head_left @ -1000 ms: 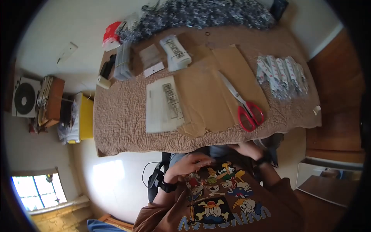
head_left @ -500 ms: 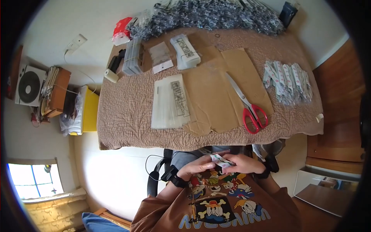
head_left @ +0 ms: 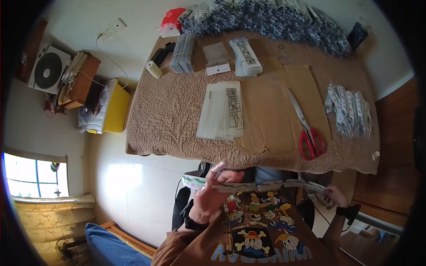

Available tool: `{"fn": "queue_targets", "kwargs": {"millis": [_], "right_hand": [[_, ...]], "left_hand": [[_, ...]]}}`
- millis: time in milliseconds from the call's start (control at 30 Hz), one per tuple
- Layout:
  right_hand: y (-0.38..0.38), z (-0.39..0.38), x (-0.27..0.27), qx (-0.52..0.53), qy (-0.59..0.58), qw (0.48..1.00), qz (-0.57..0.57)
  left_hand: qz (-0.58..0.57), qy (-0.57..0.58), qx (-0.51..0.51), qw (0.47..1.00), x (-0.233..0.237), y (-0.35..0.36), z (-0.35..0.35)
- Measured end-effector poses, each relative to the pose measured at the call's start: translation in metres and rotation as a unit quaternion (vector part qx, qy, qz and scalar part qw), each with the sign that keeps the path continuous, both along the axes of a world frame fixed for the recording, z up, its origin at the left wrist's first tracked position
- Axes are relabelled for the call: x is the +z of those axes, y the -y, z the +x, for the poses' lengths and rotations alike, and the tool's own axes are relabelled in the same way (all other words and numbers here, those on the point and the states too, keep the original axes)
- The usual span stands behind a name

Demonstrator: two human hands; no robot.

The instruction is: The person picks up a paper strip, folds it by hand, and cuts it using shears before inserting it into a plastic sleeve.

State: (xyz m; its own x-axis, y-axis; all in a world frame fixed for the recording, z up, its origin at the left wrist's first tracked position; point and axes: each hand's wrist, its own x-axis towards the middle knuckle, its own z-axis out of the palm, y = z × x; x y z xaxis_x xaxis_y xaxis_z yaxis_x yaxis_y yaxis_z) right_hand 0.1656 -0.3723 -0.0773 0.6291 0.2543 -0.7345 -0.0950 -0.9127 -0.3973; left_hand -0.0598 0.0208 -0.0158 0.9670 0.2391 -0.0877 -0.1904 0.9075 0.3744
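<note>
A long thin strip (head_left: 242, 187) stretches across in front of my chest, just below the table's front edge. Its left end is white with a green pattern, and the rest looks greyish. My left hand (head_left: 211, 190) grips it near that patterned end, with some fingers raised and blurred. At the far right my right hand (head_left: 336, 196) pinches the other end. On the table, red-handled scissors (head_left: 307, 128) lie on a flattened sheet of cardboard (head_left: 270, 106). Beside them is a fanned stack of clear plastic bags (head_left: 217, 111), partly over the cardboard.
A brown quilted cover (head_left: 164, 111) drapes the table. Bundled patterned strips (head_left: 349, 111) lie at its right, and a heap of silvery packets (head_left: 266, 22) lines the back. Banded plastic sleeves (head_left: 183, 55), another bag stack (head_left: 246, 57) and a tape roll (head_left: 154, 69) sit back left.
The small folded white piece between my hands is now a long stretched strip. My right hand has moved far to the right, my left slightly left. The camera view has shifted.
</note>
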Motion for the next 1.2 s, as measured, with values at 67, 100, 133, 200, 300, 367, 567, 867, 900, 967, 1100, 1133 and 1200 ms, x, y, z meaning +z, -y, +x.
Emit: {"fn": "queue_targets", "kwargs": {"millis": [67,100,133,200,300,367,567,867,900,967,1100,1133,1200], "right_hand": [[0.076,0.01,-0.059,0.101,0.162,0.969,-0.158],[0.087,0.008,-0.072,0.193,0.311,0.878,-0.307],[0.096,0.008,-0.088,0.194,0.315,0.877,-0.307],[0.062,0.005,-0.068,0.275,0.476,0.834,-0.048],[-0.078,-0.024,0.001,0.065,0.037,0.973,0.22],[-0.148,-0.057,0.005,0.125,0.115,0.89,0.423],[-0.194,-0.05,0.022,0.301,-0.157,0.846,0.412],[-0.121,-0.015,0.049,0.192,-0.238,0.886,0.35],[-0.122,-0.016,0.056,0.189,-0.236,0.887,0.349],[-0.136,-0.023,0.068,0.154,-0.251,0.774,0.561],[-0.208,-0.049,0.092,0.04,-0.308,0.802,0.51],[-0.221,-0.052,0.081,0.025,-0.308,0.821,0.481],[-0.222,-0.054,0.07,0.035,-0.305,0.827,0.472]], "left_hand": [[-0.034,-0.031,0.084,0.995,0.008,0.002,0.014],[-0.034,-0.028,0.084,0.996,0.007,0.0,0.02],[-0.011,-0.027,0.051,0.998,0.004,-0.001,0.026],[0.032,-0.029,-0.006,0.999,0.0,0.001,0.034],[0.001,-0.042,-0.038,0.998,0.008,0.018,0.046],[-0.011,-0.043,-0.057,0.997,0.016,0.021,0.051],[0.006,-0.067,0.081,0.994,0.031,-0.004,0.044],[-0.083,0.026,0.138,0.987,-0.028,-0.037,0.039],[-0.084,0.027,0.135,0.987,-0.026,-0.031,0.044],[-0.028,0.001,0.129,0.991,-0.018,-0.008,0.058],[-0.007,-0.109,0.155,0.982,0.025,0.052,0.082],[-0.006,-0.107,0.152,0.983,0.024,0.052,0.08],[0.163,-0.162,0.014,0.973,0.019,0.046,0.075]]}}
